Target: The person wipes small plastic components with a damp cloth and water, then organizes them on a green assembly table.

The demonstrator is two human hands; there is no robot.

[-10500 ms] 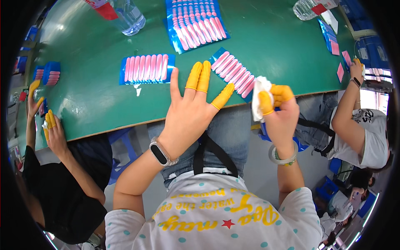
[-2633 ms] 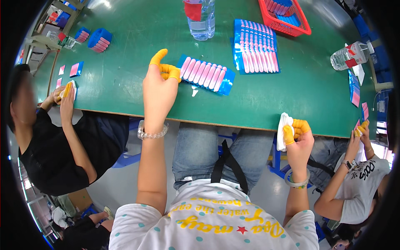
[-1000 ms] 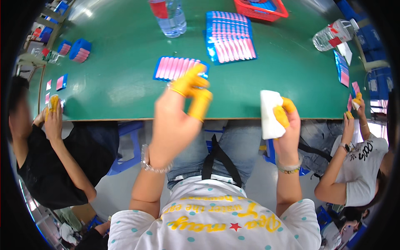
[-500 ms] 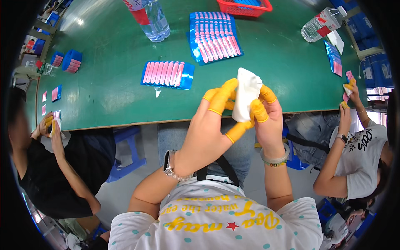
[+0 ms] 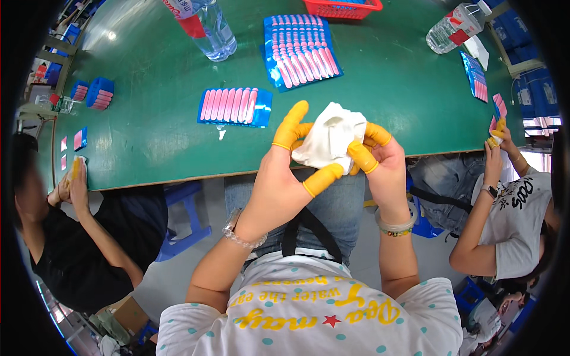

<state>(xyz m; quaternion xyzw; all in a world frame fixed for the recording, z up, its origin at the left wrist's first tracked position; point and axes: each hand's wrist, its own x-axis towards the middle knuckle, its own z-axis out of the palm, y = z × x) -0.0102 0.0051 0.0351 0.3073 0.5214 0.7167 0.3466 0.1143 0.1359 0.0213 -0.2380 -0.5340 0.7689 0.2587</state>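
Note:
A white cloth (image 5: 333, 132) is held up in front of me, just above the near edge of the green table (image 5: 148, 139). Yellow finger cots cover several fingertips of both hands. My left hand (image 5: 279, 169) grips the cloth's lower left side, its thumb low on the front and one finger raised. On the right side, my right hand (image 5: 383, 169) pinches the cloth between thumb and fingers. Whether anything lies inside its folds, I cannot tell. Beyond my left hand is a small blue sheet (image 5: 264, 113) bearing a row of pink strips (image 5: 228, 105).
A larger blue sheet of pink strips (image 5: 300, 53) lies farther back, near a red basket (image 5: 344, 8). Water bottles (image 5: 217, 38) stand left and lie right. A co-worker in black (image 5: 83, 249) sits left, another in grey (image 5: 504, 231) right; both handle small things. Blue stools (image 5: 185, 216) are below.
The white cloth has turned and spread wider toward the left. My left hand has shifted left and lower, its raised finger now apart from the cloth.

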